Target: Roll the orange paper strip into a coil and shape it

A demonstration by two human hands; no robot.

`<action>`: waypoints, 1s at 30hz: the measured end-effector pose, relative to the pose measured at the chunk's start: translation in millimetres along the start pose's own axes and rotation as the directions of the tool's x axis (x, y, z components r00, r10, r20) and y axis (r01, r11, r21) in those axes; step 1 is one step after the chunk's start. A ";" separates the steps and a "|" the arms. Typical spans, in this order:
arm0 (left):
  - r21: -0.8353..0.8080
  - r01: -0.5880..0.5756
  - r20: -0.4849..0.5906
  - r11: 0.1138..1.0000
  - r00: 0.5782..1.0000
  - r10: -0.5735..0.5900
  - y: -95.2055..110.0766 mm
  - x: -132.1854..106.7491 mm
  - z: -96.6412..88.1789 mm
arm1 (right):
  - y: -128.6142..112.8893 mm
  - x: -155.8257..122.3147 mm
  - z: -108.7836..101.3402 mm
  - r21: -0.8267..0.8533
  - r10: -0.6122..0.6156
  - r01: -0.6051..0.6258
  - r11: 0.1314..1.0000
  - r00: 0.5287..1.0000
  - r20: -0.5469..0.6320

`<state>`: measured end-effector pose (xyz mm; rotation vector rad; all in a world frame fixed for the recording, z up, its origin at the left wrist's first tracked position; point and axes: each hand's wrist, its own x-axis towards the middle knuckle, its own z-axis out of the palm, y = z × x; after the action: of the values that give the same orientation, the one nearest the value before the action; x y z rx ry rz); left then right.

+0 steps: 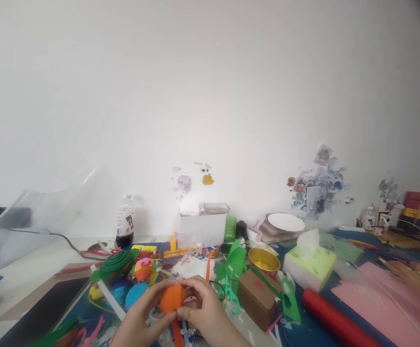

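Both my hands meet low in the middle of the view around an orange honeycomb paper ball (172, 297). My left hand (139, 318) pinches its left side with thumb and fingers. My right hand (206, 311) wraps round its right side, fingers curled over the top. An orange paper strip (177, 335) hangs down below the ball. Other coloured paper balls lie just behind: a blue one (137, 294), an orange-pink one (144, 270) and a dark green one (116, 265).
A dark drink bottle (125, 220), a white box (202, 228), a gold tin (264, 260), a brown box (258, 297), a tissue pack (309, 262), a red roll (334, 320) and green scissors (230, 295) crowd the table. Another person's hand (417, 279) rests on pink paper (376, 308) at right.
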<state>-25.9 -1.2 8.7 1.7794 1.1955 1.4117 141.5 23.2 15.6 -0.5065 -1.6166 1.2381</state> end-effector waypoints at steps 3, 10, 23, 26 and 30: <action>0.025 -0.003 -0.005 1.000 1.000 0.003 2.2 0.4 0.2 | 2.8 -0.2 -1.7 0.005 -0.019 0.018 1.000 1.000 0.011; 0.097 0.020 -0.064 0.995 0.998 -0.013 2.7 -0.1 2.3 | 1.7 -3.1 -5.1 -0.039 -0.018 0.019 0.999 0.999 0.035; 0.124 0.069 -0.014 0.990 0.998 -0.068 -3.6 -1.5 4.6 | 11.3 2.3 -5.7 0.064 0.206 -0.203 0.977 0.977 -0.054; 0.120 0.051 -0.003 0.991 0.999 -0.051 -6.4 -3.1 6.1 | 11.6 4.6 -5.9 0.063 0.258 -0.253 0.965 0.961 -0.103; 0.096 0.043 -0.036 0.994 0.999 -0.040 -4.9 -5.3 10.6 | 5.2 4.2 -5.1 0.176 0.302 -0.283 0.943 0.949 -0.094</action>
<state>-17.4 -2.8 -0.8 1.7911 1.3312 1.3871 143.1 31.0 12.7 -0.7249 -1.3601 1.5150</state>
